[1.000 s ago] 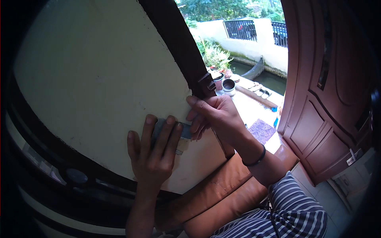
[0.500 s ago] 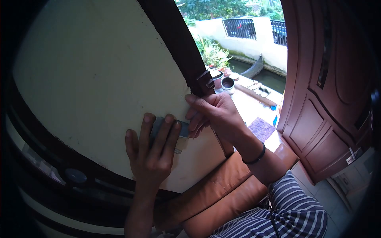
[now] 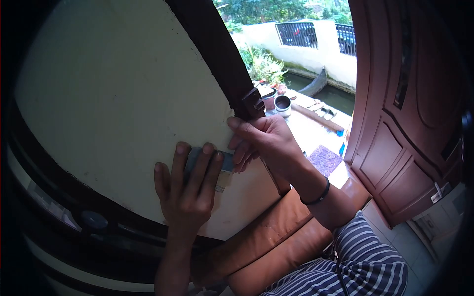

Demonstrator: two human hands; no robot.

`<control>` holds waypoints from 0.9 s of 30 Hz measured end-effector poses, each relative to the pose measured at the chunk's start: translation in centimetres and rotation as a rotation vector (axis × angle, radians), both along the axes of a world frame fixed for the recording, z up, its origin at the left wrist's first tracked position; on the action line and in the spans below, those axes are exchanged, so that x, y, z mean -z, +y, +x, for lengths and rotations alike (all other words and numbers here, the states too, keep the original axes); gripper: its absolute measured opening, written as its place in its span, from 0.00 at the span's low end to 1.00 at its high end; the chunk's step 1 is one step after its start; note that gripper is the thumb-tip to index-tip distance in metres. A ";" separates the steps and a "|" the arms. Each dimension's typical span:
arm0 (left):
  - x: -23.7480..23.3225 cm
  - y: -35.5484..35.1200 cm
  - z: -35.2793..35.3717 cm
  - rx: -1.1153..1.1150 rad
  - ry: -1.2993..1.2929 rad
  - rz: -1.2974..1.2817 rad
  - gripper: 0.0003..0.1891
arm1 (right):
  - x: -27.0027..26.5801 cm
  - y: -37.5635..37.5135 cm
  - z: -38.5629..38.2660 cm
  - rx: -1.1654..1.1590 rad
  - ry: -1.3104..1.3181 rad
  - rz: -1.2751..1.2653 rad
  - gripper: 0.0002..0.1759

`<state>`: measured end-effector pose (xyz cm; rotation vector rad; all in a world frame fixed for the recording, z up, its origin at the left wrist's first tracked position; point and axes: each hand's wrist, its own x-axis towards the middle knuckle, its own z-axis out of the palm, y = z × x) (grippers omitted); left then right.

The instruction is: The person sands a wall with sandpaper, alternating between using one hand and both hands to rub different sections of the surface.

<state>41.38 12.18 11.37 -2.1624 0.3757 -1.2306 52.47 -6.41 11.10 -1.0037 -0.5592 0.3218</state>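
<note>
A flat grey-blue piece (image 3: 226, 160) lies against the cream wall panel (image 3: 118, 113), over a small pale block (image 3: 223, 181) whose lower right corner shows. My left hand (image 3: 190, 190) rests flat on the grey-blue piece with fingers stretched and apart, covering much of it. Beside its right end is my right hand (image 3: 261, 140), the fingers curled and the thumb laid on the panel next to the dark door frame (image 3: 217, 54). What the right fingers hold, if anything, is hidden. A dark metal catch (image 3: 255, 101) sits on the frame just above that hand.
A brown padded seat (image 3: 266, 232) stands below the panel. Right of the frame is an open doorway, with a reddish-brown door (image 3: 390, 143) swung to the right. Outside are a pot (image 3: 282, 104), sandals (image 3: 323, 111), a purple mat (image 3: 324, 160) and a water channel (image 3: 338, 98).
Both hands, the grey-blue piece and the panel appear slightly farther left in view. The hands keep the same pose against the panel.
</note>
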 end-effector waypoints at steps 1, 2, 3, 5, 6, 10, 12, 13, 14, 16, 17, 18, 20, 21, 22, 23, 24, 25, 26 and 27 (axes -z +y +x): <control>0.0 0.0 0.0 -0.001 0.001 -0.003 0.18 | 0.0 0.0 0.0 -0.003 0.001 0.004 0.28; 0.0 -0.1 0.0 -0.002 0.002 -0.006 0.18 | 0.0 0.1 0.0 0.000 0.005 0.000 0.28; 0.0 0.0 0.0 0.003 0.000 -0.008 0.18 | 0.0 0.1 0.0 0.004 0.009 -0.004 0.28; 0.1 0.0 0.1 0.014 -0.005 -0.011 0.18 | 0.0 0.1 0.0 0.005 0.009 -0.003 0.28; 0.1 0.0 0.1 0.013 -0.001 -0.012 0.18 | 0.1 0.1 0.0 0.002 0.005 0.002 0.28; 0.0 -0.1 -0.1 0.006 0.008 -0.015 0.18 | 0.2 0.1 0.1 -0.018 0.006 0.026 0.28; 0.0 -0.1 -0.1 0.003 0.009 -0.013 0.18 | 0.2 0.1 0.2 -0.028 0.003 0.030 0.28; 0.0 -0.1 -0.1 0.002 0.009 -0.013 0.18 | 0.2 0.1 0.2 -0.032 0.001 0.034 0.27; 0.0 -0.1 -0.1 0.001 0.010 -0.012 0.18 | 0.2 0.1 0.2 -0.033 0.000 0.038 0.27; 0.0 -0.1 0.0 -0.001 0.006 -0.015 0.18 | 0.2 0.1 0.1 -0.034 0.001 0.046 0.27; 0.0 -0.1 -0.1 -0.003 0.007 -0.018 0.18 | 0.2 0.1 0.1 -0.031 -0.001 0.041 0.27; 0.0 -0.1 -0.1 -0.006 0.007 -0.016 0.18 | 0.2 0.1 0.1 -0.028 -0.002 0.033 0.27; -0.1 -0.2 -0.1 -0.013 0.010 -0.013 0.18 | 0.2 0.1 0.2 -0.025 0.000 0.023 0.27; -0.1 -0.1 -0.2 -0.005 0.013 -0.011 0.18 | 0.1 0.1 0.2 -0.022 0.003 0.021 0.27; -0.1 -0.1 -0.2 0.003 0.016 -0.008 0.18 | 0.1 0.1 0.1 -0.020 0.005 0.018 0.27; -0.1 0.0 -0.1 0.011 0.018 -0.005 0.18 | 0.1 0.1 0.1 -0.019 0.008 0.019 0.27; -0.1 0.0 -0.1 0.012 0.016 -0.003 0.19 | 0.0 0.1 0.1 -0.018 0.012 0.020 0.27; 0.0 0.0 -0.1 0.012 0.014 -0.001 0.19 | 0.0 0.1 0.0 -0.016 0.014 0.021 0.27; 0.0 0.0 -0.1 0.014 0.012 0.002 0.19 | -0.1 0.1 0.0 -0.015 0.020 0.013 0.27; 0.0 0.1 -0.1 0.015 0.016 0.001 0.19 | -0.2 0.0 -0.1 -0.013 0.025 0.005 0.28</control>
